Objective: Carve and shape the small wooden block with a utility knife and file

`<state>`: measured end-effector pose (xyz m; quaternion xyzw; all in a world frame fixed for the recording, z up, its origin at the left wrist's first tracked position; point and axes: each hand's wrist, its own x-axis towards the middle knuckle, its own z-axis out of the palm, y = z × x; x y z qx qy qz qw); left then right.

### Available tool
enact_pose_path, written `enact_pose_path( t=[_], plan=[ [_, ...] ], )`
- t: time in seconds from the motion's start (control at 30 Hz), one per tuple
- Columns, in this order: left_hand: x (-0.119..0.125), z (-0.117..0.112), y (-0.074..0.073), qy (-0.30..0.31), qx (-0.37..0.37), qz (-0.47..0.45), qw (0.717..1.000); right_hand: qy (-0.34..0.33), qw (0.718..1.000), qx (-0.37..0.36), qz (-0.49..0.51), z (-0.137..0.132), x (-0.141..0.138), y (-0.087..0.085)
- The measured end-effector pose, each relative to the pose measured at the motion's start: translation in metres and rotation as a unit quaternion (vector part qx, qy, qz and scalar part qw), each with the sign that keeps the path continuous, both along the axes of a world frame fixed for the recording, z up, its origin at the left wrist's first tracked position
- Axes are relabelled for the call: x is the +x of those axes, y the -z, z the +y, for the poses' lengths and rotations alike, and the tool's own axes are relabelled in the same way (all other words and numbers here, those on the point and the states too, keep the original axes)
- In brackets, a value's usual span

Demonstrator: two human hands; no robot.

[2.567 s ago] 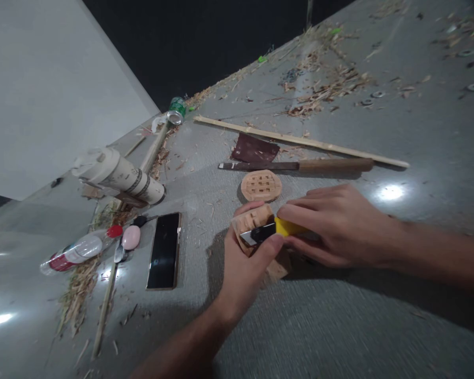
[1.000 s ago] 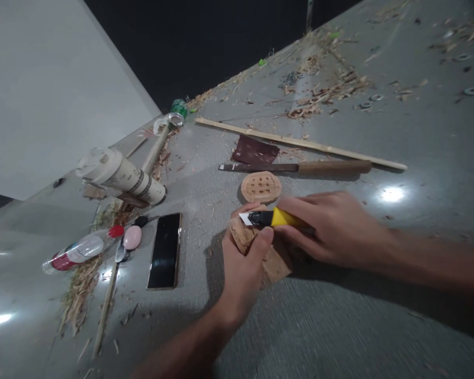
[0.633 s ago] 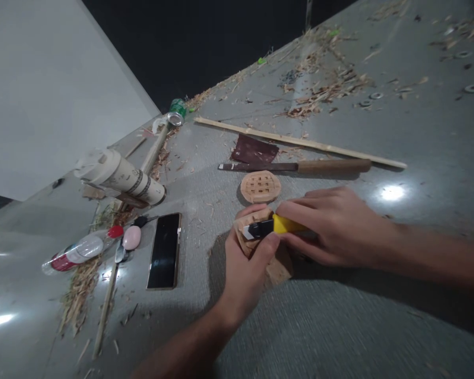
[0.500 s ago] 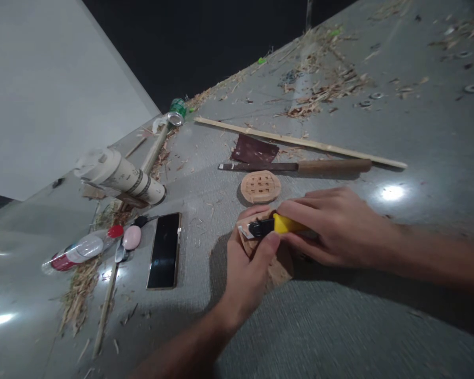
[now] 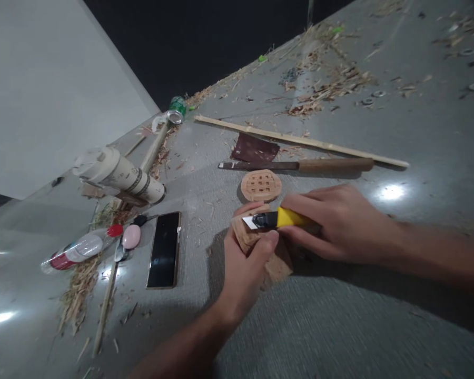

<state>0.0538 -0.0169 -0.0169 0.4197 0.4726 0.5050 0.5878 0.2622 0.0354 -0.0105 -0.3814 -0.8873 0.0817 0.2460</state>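
Note:
My left hand (image 5: 243, 263) is wrapped round a light brown wooden block (image 5: 278, 266), with the thumb across its upper face. In my right hand (image 5: 335, 223) is a yellow and black utility knife (image 5: 287, 217), its short pale blade out and pointing left over the block's far end. Whether the blade touches the wood I cannot tell. Just beyond the block lies a round wooden piece (image 5: 261, 185) with a grid of small square holes. Behind that rests a chisel-like tool (image 5: 332, 165) with a wooden handle and a flat dark metal blade.
Dark red sandpaper-like sheet (image 5: 256, 147) and a long thin wooden stick (image 5: 300, 140) lie farther back. To the left are a phone (image 5: 164, 250), a lidded paper cup (image 5: 120, 173), a plastic bottle (image 5: 79, 251) and a green can (image 5: 177, 109). Wood shavings (image 5: 335, 89) litter the grey table.
The knife blade has shifted slightly up and to the right over the block and now shows more plainly. My left hand and the block's far end have tilted a little.

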Motion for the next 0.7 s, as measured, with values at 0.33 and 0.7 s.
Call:
enact_pose_path(
  t=[0.33, 0.7],
  plan=[
    [-0.0022, 0.0002, 0.0011, 0.006, 0.000, 0.010, 1.000, -0.021, 1.000, 0.010, -0.012, -0.0049, -0.0028, 0.0004],
    [-0.0023, 0.0028, 0.0010, 0.026, 0.013, 0.019, 0.999, -0.056, 0.998, 0.016, -0.032, 0.0000, 0.0032, -0.0057]
  ],
)
